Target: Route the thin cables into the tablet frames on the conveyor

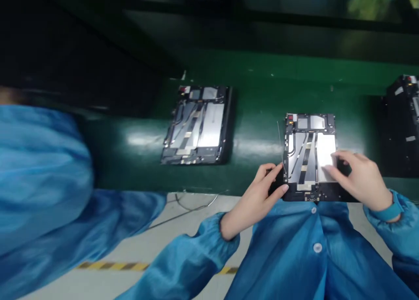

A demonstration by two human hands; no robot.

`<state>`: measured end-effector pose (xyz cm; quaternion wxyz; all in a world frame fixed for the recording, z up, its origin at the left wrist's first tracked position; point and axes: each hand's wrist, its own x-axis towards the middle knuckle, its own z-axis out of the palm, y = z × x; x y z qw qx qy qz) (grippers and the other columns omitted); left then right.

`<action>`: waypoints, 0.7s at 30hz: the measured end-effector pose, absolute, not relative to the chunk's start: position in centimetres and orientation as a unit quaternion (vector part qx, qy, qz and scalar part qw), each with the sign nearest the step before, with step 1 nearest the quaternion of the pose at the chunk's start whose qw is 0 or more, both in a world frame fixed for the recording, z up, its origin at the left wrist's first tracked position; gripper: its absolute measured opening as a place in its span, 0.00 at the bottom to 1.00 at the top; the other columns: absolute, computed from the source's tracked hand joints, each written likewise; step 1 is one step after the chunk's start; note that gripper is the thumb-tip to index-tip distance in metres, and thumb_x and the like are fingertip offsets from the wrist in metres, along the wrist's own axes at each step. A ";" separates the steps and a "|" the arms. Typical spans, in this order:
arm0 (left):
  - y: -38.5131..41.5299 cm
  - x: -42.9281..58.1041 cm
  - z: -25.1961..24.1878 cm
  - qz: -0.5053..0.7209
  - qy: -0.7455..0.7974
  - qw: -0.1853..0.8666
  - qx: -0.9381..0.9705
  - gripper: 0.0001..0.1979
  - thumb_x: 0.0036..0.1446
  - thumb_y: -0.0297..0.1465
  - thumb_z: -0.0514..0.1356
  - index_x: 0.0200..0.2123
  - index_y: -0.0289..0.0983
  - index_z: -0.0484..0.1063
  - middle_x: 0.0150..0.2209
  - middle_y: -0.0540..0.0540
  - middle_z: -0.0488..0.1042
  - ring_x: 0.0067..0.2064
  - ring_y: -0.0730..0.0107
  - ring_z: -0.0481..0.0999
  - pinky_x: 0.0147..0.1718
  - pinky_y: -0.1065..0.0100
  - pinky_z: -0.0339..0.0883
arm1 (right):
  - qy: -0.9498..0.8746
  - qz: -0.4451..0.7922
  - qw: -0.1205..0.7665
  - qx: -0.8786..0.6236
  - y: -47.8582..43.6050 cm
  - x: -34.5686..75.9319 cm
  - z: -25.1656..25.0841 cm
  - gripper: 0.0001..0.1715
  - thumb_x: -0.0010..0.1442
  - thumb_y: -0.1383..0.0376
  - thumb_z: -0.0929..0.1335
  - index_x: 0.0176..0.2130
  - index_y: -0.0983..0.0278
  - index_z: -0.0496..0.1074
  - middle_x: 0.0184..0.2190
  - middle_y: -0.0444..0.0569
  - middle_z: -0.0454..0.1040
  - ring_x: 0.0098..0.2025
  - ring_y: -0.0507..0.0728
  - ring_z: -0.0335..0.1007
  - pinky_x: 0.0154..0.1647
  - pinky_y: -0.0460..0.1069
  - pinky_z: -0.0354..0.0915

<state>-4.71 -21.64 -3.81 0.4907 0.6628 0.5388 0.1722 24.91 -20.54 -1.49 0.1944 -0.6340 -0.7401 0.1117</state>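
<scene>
At the near edge of the counter [255, 138] lies an opened device [296, 160]; the left hand [262, 193], half curled, touches its left side, grip unclear; the right hand [363, 174], thumb and fingers parted, is over its right.

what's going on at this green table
A person in blue has both hands at an opened device near the edge of the green table. The left hand is at its near left corner; the right hand is at its right side, thumb and finger apart over the silver panel. A similar device lies further left, and a dark stack stands at the right.
</scene>
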 end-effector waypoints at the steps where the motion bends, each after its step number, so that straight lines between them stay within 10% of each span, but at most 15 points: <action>1: -21.5 -5.0 -3.7 0.158 0.542 0.471 0.677 0.28 0.65 0.44 0.60 0.66 0.45 0.69 0.58 0.39 0.71 0.45 0.61 0.76 0.49 0.56 0.76 | -0.745 0.093 0.176 -0.637 -19.3 24.7 -2.0 0.21 0.66 0.48 0.69 0.45 0.62 0.79 0.35 0.54 0.81 0.38 0.65 0.75 0.40 0.58 0.69; 8: -15.6 -3.7 -3.0 0.251 0.594 0.385 0.660 0.16 0.62 0.38 0.60 0.50 0.37 0.77 0.37 0.46 0.77 0.32 0.68 0.73 0.37 0.65 0.70 | -0.713 0.035 0.199 -0.671 -9.9 19.6 -2.9 0.24 0.67 0.49 0.67 0.41 0.68 0.80 0.45 0.66 0.78 0.52 0.74 0.68 0.53 0.68 0.61; 21: -8.7 -1.6 -5.2 0.305 0.534 0.547 0.568 0.05 0.54 0.25 0.64 0.34 0.36 0.70 0.28 0.53 0.70 0.25 0.77 0.70 0.27 0.72 0.65 | -0.670 0.165 0.183 -0.700 -5.9 17.0 -3.5 0.13 0.65 0.55 0.70 0.39 0.58 0.84 0.44 0.54 0.82 0.51 0.70 0.70 0.57 0.67 0.57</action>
